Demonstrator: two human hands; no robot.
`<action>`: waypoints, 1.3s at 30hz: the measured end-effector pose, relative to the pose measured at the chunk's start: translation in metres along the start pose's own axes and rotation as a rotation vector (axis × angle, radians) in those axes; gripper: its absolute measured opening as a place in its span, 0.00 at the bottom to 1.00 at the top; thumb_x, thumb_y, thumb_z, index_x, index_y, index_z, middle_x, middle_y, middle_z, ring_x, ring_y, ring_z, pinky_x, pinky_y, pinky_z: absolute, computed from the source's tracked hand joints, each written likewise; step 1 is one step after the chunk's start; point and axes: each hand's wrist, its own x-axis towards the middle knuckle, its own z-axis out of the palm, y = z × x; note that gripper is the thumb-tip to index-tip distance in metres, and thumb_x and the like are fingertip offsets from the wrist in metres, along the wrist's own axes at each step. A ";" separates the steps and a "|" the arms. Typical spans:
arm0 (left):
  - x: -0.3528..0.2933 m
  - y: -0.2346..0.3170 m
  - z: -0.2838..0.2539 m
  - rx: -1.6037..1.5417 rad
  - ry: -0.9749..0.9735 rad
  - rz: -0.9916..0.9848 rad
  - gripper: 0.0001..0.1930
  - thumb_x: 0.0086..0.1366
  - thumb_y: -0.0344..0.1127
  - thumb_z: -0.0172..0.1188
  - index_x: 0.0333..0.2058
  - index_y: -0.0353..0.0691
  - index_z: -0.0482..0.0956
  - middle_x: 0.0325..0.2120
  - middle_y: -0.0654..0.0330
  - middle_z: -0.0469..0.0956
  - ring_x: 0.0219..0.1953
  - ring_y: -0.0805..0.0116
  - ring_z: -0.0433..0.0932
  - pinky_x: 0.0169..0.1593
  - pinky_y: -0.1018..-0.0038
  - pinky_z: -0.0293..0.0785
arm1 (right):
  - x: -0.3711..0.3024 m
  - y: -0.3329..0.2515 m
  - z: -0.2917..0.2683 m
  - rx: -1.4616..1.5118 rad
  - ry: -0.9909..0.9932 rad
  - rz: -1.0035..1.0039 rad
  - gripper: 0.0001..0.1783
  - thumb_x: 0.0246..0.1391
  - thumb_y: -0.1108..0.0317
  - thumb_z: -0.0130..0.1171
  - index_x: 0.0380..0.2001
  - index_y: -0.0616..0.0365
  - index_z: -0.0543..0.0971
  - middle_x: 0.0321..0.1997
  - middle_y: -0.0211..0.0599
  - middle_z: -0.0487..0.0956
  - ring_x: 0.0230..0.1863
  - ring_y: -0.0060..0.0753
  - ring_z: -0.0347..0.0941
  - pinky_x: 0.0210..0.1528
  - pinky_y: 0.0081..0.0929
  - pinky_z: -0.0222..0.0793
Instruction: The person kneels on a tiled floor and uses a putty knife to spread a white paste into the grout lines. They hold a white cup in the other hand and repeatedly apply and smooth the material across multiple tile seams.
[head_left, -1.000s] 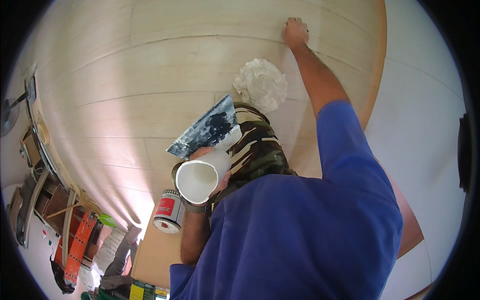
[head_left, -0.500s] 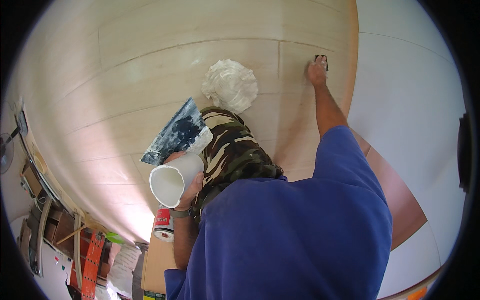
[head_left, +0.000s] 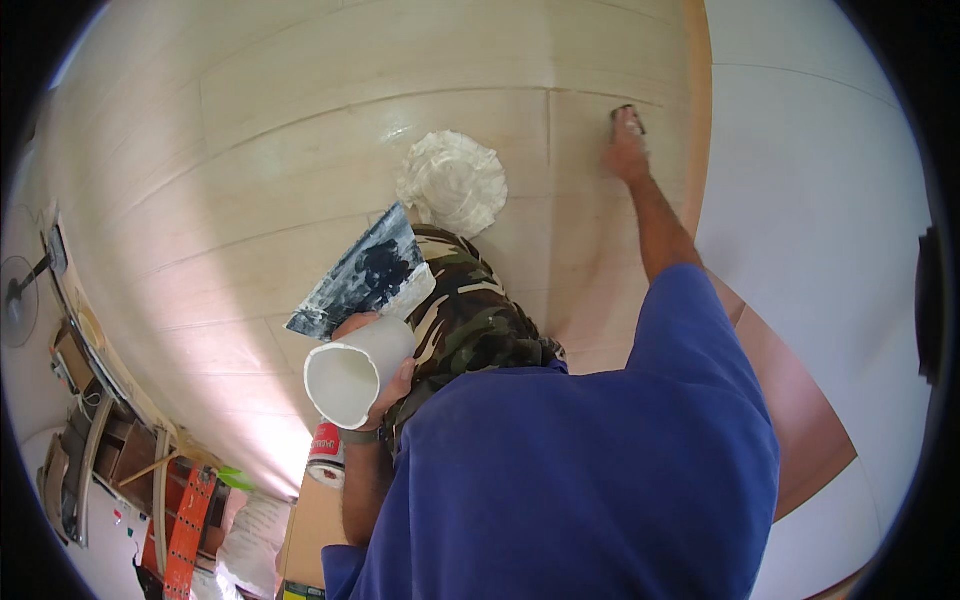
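My left hand (head_left: 398, 388) is wrapped round a short white tube (head_left: 342, 382), its open end toward me. Beside that tube, a wide putty knife blade (head_left: 375, 270) smeared with white and dark filler sticks out past the fingers; its handle is hidden. Far to the right, my right hand (head_left: 626, 152) is closed on a small dark-edged tool (head_left: 640, 122), pressed against the pale plank surface (head_left: 480, 110). The fingers are blurred and cover most of this tool. A round, crumpled white thing (head_left: 455, 180) lies by my camouflage trouser leg (head_left: 470, 300).
A red and white can (head_left: 326, 455) stands on a cardboard box (head_left: 303, 535) by my left forearm. An orange ladder (head_left: 188, 530) and stacked odds and ends fill the lower left. Along the right runs a wooden edge strip (head_left: 699, 130) with a white panel (head_left: 800, 200) beyond.
My right hand has shifted slightly left and tilted, with the small tool still in it. The whole view has shifted a little; my left hand keeps its hold.
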 end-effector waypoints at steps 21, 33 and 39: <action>-0.019 0.013 0.025 -0.898 0.141 -0.386 0.30 0.44 0.26 0.69 0.47 0.36 0.68 0.35 0.61 0.75 0.37 0.68 0.74 0.43 0.74 0.71 | -0.048 -0.390 0.015 -0.051 -0.348 -0.995 0.37 0.46 0.66 0.51 0.61 0.59 0.54 0.69 0.40 0.47 0.69 0.41 0.39 0.67 0.48 0.38; -0.029 -0.030 0.023 -0.719 0.371 -0.243 0.30 0.43 0.32 0.72 0.46 0.37 0.69 0.38 0.57 0.76 0.40 0.66 0.77 0.43 0.70 0.73 | -0.006 -0.343 0.007 0.077 -0.189 -0.850 0.26 0.44 0.68 0.58 0.49 0.59 0.69 0.59 0.45 0.63 0.58 0.49 0.58 0.59 0.43 0.56; -0.033 -0.038 0.019 -0.669 0.474 -0.283 0.28 0.41 0.35 0.72 0.43 0.38 0.72 0.37 0.60 0.77 0.41 0.69 0.76 0.47 0.73 0.71 | -0.003 -0.352 -0.011 -0.024 -0.173 -0.614 0.28 0.44 0.69 0.58 0.51 0.60 0.66 0.52 0.51 0.65 0.52 0.52 0.62 0.55 0.41 0.61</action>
